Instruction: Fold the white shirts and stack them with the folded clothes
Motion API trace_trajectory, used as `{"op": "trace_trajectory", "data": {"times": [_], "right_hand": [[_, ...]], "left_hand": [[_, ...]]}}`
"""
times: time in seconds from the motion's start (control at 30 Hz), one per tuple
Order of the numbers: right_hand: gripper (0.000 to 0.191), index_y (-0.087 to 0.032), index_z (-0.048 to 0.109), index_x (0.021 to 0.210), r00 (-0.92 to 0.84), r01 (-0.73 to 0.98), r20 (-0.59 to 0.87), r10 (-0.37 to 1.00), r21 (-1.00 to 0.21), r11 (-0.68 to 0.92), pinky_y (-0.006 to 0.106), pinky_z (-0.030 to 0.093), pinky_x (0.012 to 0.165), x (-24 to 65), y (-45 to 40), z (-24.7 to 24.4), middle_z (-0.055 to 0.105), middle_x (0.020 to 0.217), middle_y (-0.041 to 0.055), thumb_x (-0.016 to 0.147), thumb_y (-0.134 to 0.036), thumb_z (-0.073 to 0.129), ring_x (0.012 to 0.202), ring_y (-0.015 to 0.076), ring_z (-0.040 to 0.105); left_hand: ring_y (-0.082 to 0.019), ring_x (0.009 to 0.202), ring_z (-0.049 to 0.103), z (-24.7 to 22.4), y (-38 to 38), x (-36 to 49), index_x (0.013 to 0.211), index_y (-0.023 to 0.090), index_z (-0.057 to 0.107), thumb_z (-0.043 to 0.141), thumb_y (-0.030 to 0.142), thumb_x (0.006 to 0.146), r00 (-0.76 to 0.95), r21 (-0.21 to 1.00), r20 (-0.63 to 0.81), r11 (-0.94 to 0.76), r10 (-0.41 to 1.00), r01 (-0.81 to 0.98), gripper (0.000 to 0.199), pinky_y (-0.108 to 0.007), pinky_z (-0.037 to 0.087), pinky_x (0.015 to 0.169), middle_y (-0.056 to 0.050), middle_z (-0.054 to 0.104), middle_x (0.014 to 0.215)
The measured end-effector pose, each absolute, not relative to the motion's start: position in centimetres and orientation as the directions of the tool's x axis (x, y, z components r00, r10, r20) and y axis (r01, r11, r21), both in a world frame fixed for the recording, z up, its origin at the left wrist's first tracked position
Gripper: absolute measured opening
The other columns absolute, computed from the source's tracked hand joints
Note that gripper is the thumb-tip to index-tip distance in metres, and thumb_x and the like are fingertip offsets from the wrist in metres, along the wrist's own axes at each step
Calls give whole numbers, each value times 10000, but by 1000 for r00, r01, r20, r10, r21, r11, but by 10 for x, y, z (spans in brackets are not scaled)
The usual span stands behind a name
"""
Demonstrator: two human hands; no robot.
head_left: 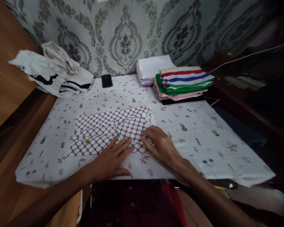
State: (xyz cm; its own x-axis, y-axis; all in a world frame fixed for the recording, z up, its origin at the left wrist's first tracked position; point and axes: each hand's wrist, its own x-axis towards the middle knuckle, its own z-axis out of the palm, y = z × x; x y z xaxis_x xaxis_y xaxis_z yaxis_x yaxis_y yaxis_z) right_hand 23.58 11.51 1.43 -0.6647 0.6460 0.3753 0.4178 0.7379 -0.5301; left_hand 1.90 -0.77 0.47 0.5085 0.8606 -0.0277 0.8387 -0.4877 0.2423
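While the left hand (110,160) lies flat, fingers spread, on the lattice-print garment (94,129) at the table's (201,148) near middle, the right hand (162,143), closer to the table's right side, curls onto it; whether it pinches fabric, I cannot tell. The garment looks part-folded. On the table's far right, the striped-topped stack (186,80) and white-topped stack (155,66) appear done; on its far left, crumpled white clothes (75,77) seem not yet folded.

The dark maroon clothing (123,205) shows a few small reddish spots (133,205).
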Motion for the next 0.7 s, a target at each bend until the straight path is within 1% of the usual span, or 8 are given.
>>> {"op": "trace_trajectory", "data": {"times": [0.1, 0.13, 0.2, 0.3, 0.37, 0.47, 0.57, 0.7], "right_hand": [[268, -157, 645, 1146, -792, 360, 335, 510, -418, 834, 459, 497, 991, 202, 120, 6, 616, 1273, 156, 951, -227, 475, 1177, 267, 579], [308, -145, 619, 1214, -817, 356, 317, 482, -381, 853, 483, 465, 1037, 192, 121, 1, 567, 1365, 173, 959, -236, 473, 1256, 282, 536], [373, -137, 562, 1310, -846, 363, 282, 452, -314, 877, 515, 410, 1093, 178, 122, -10, 488, 1467, 186, 976, -278, 473, 1354, 300, 460], [440, -171, 487, 1387, -861, 382, 259, 438, -240, 893, 538, 330, 1151, 167, 122, -25, 446, 1517, 165, 992, -363, 476, 1424, 294, 380], [457, -218, 448, 1414, -861, 388, 262, 436, -216, 896, 535, 302, 1170, 166, 122, -33, 430, 1539, 130, 996, -401, 466, 1442, 279, 355], [459, -246, 417, 1429, -860, 385, 274, 431, -206, 899, 534, 312, 1165, 168, 124, -37, 410, 1556, 113, 1009, -430, 420, 1447, 272, 350], [467, -219, 422, 1428, -867, 370, 282, 412, -189, 909, 541, 318, 1159, 169, 125, -38, 405, 1553, 141, 1018, -439, 380, 1446, 282, 350], [460, -245, 439, 1424, -860, 364, 308, 407, -188, 912, 544, 321, 1160, 168, 125, -38, 428, 1542, 118, 1014, -445, 383, 1433, 277, 374]], "left_hand": [[-235, 1526, 150, -1, -16, 10, 1545, 188, 218, 328, 664, 942, 526, 240, -35, -504, 850, 830, 776, -472, 98, 1247, -136, 254, 1626], [-226, 1528, 140, -2, -19, 5, 1544, 186, 216, 314, 650, 953, 502, 239, -32, -481, 864, 843, 758, -466, 102, 1246, -134, 249, 1628], [-230, 1529, 133, -2, -25, -9, 1550, 189, 194, 305, 633, 963, 401, 222, -28, -386, 915, 895, 743, -482, 115, 1240, -137, 229, 1634], [-260, 1525, 154, -1, -40, -31, 1555, 217, 179, 330, 627, 961, 243, 188, -49, -230, 969, 955, 736, -528, 137, 1224, -131, 231, 1636], [-271, 1520, 176, 2, -53, -43, 1549, 249, 208, 353, 615, 962, 200, 190, -69, -184, 977, 964, 706, -533, 167, 1216, -105, 256, 1633], [-284, 1463, 312, 11, -69, -52, 1476, 287, 373, 390, 579, 969, 160, 220, -73, -140, 984, 965, 585, -522, 266, 1178, -82, 365, 1587], [-285, 1289, 484, 27, -80, -59, 1313, 286, 556, 432, 536, 970, 91, 257, -66, -71, 994, 964, 442, -494, 389, 1081, -94, 524, 1420], [-233, 1104, 559, 49, -86, -71, 1208, 289, 610, 443, 479, 986, 56, 356, -89, -21, 994, 934, 336, -405, 480, 964, -63, 600, 1204]]}}
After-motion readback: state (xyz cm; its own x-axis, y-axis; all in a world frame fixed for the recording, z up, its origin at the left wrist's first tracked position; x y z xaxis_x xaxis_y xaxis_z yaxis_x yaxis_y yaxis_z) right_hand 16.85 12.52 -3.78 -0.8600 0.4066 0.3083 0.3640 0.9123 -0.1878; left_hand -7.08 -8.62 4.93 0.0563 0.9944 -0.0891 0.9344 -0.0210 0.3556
